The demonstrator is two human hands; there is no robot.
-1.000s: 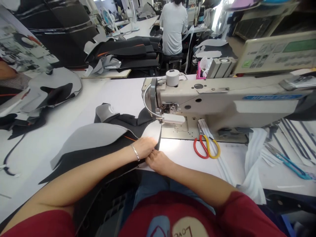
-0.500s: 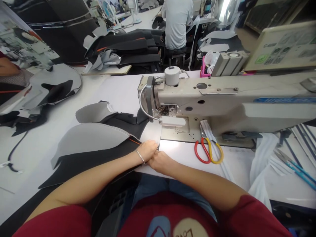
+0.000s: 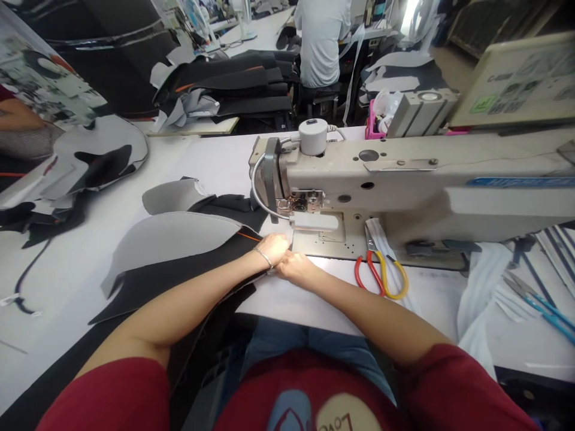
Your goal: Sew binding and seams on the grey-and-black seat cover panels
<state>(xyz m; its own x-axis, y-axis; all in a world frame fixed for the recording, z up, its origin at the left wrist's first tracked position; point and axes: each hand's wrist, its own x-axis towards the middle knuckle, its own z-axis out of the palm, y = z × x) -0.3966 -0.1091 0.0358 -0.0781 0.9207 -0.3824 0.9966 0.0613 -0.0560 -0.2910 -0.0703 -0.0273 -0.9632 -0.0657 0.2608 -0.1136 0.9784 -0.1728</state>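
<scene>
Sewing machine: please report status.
Left hand, right hand together at dark cloth. Cloth mostly left of sewing machine. Red-yellow scissors to the right, apart from cloth.

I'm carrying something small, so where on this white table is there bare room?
Bare white tabletop shows between the grey and black fabric heap and the beige metal sewing machine, and left of the black and grey fabric panels. It's crowded around the left hand, right hand and red and yellow handled metal scissors.

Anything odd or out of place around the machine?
No visible spill or damage. One mild oddity: the red-and-yellow scissors lie loose, blades on the bed of the sewing machine, handles on the white tabletop. That's close to the hands, so they might get in the way.
</scene>
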